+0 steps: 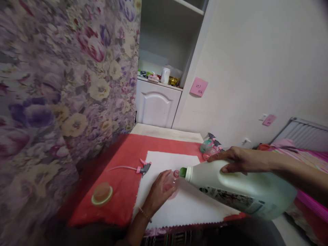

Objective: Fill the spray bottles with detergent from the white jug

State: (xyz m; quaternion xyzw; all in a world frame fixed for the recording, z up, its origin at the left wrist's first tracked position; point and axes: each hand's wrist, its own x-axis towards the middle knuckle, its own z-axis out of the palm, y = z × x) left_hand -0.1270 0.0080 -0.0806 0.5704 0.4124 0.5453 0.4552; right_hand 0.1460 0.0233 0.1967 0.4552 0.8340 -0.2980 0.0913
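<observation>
My left hand [160, 191] is wrapped round a clear pink spray bottle [173, 191] that stands upright on a white cloth [194, 212], its top off. In my right hand [238, 160] is a large pale green jug [246, 188], gripped by its handle and tilted nearly on its side. The jug's green spout [182, 172] is right at the mouth of the bottle; I cannot make out a stream of liquid. To the left lies a pink and grey spray trigger [145, 168] with its tube. A round cap [101, 194] rests on the red cloth.
Several other spray bottles [207, 145] stand at the table's back right corner. A red cloth [115, 157] covers the table. A flowered curtain [77, 85] hangs on the left, a white cabinet [157, 106] is behind, and a bed [302, 147] is at the right.
</observation>
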